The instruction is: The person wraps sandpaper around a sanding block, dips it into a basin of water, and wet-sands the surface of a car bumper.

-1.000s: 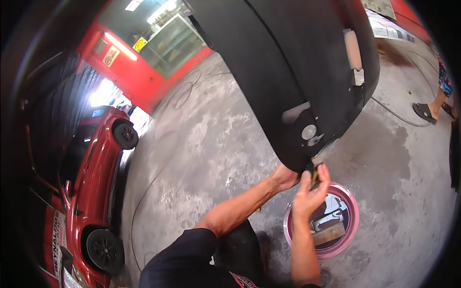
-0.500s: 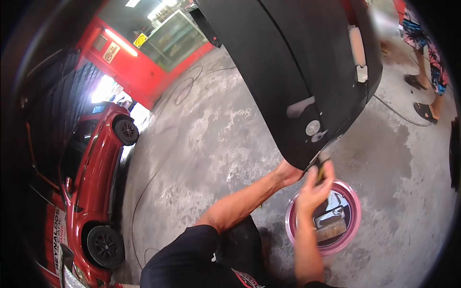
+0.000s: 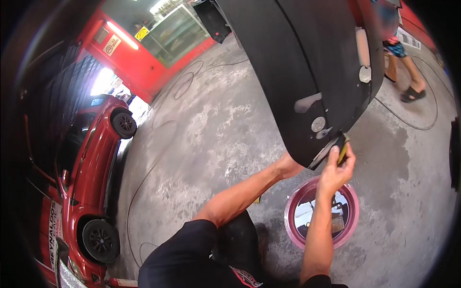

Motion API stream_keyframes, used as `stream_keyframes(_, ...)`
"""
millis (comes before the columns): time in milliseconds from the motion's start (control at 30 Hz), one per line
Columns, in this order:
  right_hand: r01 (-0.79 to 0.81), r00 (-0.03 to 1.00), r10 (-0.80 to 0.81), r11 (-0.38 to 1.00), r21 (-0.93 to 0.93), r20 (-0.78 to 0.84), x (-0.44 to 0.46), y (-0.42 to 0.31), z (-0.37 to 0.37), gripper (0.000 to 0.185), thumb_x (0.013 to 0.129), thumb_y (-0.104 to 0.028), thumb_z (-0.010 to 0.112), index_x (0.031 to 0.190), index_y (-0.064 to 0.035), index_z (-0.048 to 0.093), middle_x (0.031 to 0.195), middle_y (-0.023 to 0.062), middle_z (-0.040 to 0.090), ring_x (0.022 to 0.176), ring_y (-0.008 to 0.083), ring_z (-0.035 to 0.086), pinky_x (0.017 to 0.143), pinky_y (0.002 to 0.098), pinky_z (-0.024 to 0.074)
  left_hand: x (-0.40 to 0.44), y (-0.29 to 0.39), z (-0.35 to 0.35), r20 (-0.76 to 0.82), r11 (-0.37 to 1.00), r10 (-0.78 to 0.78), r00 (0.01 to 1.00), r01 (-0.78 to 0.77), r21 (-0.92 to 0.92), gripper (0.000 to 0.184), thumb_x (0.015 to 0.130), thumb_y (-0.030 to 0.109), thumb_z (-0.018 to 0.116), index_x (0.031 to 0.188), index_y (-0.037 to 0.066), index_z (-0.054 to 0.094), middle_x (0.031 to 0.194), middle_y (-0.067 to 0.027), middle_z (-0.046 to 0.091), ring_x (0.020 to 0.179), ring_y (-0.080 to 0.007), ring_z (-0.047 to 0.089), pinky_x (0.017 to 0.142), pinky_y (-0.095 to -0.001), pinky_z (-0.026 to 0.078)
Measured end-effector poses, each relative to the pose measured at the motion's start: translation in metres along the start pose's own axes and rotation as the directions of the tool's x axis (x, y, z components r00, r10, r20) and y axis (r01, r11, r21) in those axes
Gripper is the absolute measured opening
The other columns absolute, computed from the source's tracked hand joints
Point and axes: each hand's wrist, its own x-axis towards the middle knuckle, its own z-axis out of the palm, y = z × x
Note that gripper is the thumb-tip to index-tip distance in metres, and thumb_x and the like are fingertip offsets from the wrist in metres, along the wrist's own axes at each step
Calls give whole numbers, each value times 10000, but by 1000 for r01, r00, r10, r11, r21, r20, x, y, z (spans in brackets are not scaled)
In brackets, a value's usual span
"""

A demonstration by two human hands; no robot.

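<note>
The right hand (image 3: 336, 174) has moved up the edge of the black panel (image 3: 300, 72) from near its lower corner — thumb and fingers closed round a yellow-and-black block (image 3: 342, 152) at that edge. The left hand (image 3: 289, 167) stays by the lower corner; its fingers are behind the panel, so I can't tell their grip. More of the pink basin's (image 3: 355, 211) dark liquid shows now, and the sandalled person (image 3: 410, 72) has shifted position.
</note>
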Motion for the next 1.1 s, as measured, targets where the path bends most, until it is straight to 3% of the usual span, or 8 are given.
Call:
stream_keyframes(300,-55,998,55,994,90,4,-10,-2,5,375,909,-63,648,1230,83,518,1267,175,562,1138,220,556,1003,328,416,4,16,7,5,999,4,1000,-5,50,394,994,304,513,1292,46,528,1245,-46,582,1112,-162,569,956,-324,468)
stream_keyframes(400,251,968,-251,968,-6,2,-53,15,15,323,924,-102,648,1197,45,560,1200,141,598,1084,172,551,982,329,421,6,15,4,-18,970,-222,975,222,103,417,988,326,524,1301,51,528,1273,-39,575,1132,-163,562,995,-339,443)
stream_keyframes(533,1,1000,-5,993,121,30,41,33,-6,315,915,-93,654,1202,7,571,1154,91,599,988,123,562,821,267,469,5,7,9,-94,793,-394,914,286,-537,477,974,345,545,1348,53,494,1326,-71,550,1156,-196,560,1004,-365,448)
stream_keyframes(700,-143,982,182,902,407,-59,37,7,-55,495,931,-31,569,1405,-66,429,1232,82,584,993,141,576,835,268,466,3,13,-3,78,913,-374,924,382,-145,581,972,420,506,1440,96,394,1396,-71,497,1195,-240,546,998,-402,449)
stream_keyframes(800,100,988,-109,991,-88,-107,29,16,-74,617,907,2,540,1481,-125,351,1229,132,608,1003,227,611,866,338,473,7,21,-4,11,835,-425,905,397,-381,601,966,456,490,1468,150,365,1428,-71,467,1213,-278,537,994,-414,445)
stream_keyframes(900,-122,917,199,965,-231,347,15,1,-71,720,865,23,525,1511,-208,310,1152,180,630,996,330,618,892,410,473,10,47,14,-36,833,-450,892,404,-378,588,977,458,461,1478,170,352,1447,-59,452,1244,-270,514,1008,-410,430)
stream_keyframes(933,134,914,1,943,-305,405,13,4,-64,739,850,22,532,1506,-241,318,1084,187,632,958,346,613,874,425,481,12,54,25,-33,831,-462,886,419,-367,588,977,458,461,1478,170,352,1447,-59,452,1244,-270,514,1008,-410,430)
stream_keyframes(1100,469,817,-117,706,-531,565,18,5,-50,839,798,22,558,1496,-372,310,899,166,603,808,346,593,783,446,505,25,67,45,-239,883,-330,913,388,264,455,931,122,615,1350,53,452,1164,-75,621,1041,-207,628,833,-339,528)
